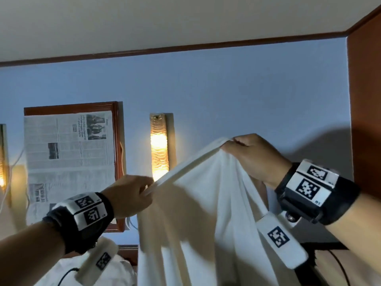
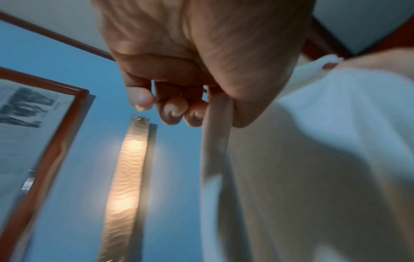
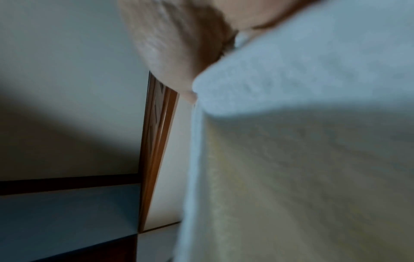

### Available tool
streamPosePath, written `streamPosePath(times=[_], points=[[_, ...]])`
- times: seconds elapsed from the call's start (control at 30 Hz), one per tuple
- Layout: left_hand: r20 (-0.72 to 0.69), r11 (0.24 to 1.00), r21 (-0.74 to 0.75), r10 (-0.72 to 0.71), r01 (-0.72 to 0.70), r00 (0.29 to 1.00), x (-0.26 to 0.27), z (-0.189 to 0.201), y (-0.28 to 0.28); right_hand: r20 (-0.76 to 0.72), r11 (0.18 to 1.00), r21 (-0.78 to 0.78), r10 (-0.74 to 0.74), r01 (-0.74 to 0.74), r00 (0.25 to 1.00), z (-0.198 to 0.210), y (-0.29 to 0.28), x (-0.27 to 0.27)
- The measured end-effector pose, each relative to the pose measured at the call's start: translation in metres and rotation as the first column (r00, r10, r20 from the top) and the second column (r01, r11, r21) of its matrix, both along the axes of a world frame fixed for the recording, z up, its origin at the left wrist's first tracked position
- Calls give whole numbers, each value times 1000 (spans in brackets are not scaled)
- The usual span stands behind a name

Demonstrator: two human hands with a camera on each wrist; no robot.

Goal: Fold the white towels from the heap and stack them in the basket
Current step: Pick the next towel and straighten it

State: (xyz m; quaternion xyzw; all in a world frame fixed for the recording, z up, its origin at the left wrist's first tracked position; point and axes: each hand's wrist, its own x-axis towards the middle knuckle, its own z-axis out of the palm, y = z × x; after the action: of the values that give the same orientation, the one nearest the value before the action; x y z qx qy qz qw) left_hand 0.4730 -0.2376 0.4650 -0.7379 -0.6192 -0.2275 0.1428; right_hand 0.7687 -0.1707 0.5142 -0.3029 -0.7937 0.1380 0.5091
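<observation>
A white towel hangs in the air in front of a blue wall, held up by its top hem. The right hand pinches one end of that hem, fingers curled tight around the cloth; this end is the highest point of the towel and lies to the right of the lit wall lamp and a little above its middle. From there the hem runs down and leftward across the lamp's lower end to the left hand, which grips it between thumb and curled fingers just below and left of the lamp. The left wrist view shows this grip from beneath: the fingertips are folded in and the hem passes between them and the base of the thumb. The right wrist view is blurred; it shows the right hand closed over bunched cloth, with the towel filling most of that picture. Below the two hands the towel falls in long loose folds, unfolded, to the lower edge of the head view. Both wrists wear black straps carrying white marker blocks. Left of the lamp a wooden frame holds a sheet of newspaper. More white cloth lies low, below and left of the lamp, under the left forearm. The basket is not in view
</observation>
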Motion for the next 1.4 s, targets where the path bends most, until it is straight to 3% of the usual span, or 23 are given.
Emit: streamPosePath(times=[0.13,0.23,0.37,0.5,0.6,0.67,0.8,0.9,0.97,1.07,1.13,1.27,1.3,1.4], points=[[-108,958,-148,232,-247,967,-41,-21,5,7,997,2,-76,76,997,1,18,19],[24,963,-60,264,-263,964,-46,-15,8,168,988,-114,-83,103,982,-12,26,25],[286,972,230,-16,-53,958,4,8,10,412,990,-104,-43,95,910,-38,13,4],[208,913,346,-299,216,931,64,28,2,380,984,-172,119,-57,917,-49,-18,-28],[199,889,357,-371,286,907,73,35,3,392,997,-70,37,-10,919,-51,-16,-39],[193,914,287,-349,287,917,61,36,5,339,999,-35,-17,31,940,-46,-3,-33],[108,988,-92,-114,124,988,23,14,7,244,995,25,-101,98,964,-29,15,-15],[-148,975,-212,33,-64,988,-21,-8,13,174,982,51,-188,182,967,-15,24,-4],[-196,951,-256,126,-175,972,-58,-14,16,139,976,32,-217,215,966,-7,32,4],[-167,939,-191,257,-287,952,-100,-7,13,118,977,15,-215,215,969,-3,36,5],[-60,952,-88,288,-292,956,-108,5,11,141,978,4,-209,211,968,-4,32,-3],[294,967,219,63,-131,954,-70,37,7,274,986,34,-164,160,948,-10,14,-33],[310,961,264,1,-87,951,-52,45,6,306,994,-7,-98,105,947,-14,6,-44],[185,940,319,-188,121,965,0,64,1,348,984,-167,113,-57,931,-22,-14,-74]])
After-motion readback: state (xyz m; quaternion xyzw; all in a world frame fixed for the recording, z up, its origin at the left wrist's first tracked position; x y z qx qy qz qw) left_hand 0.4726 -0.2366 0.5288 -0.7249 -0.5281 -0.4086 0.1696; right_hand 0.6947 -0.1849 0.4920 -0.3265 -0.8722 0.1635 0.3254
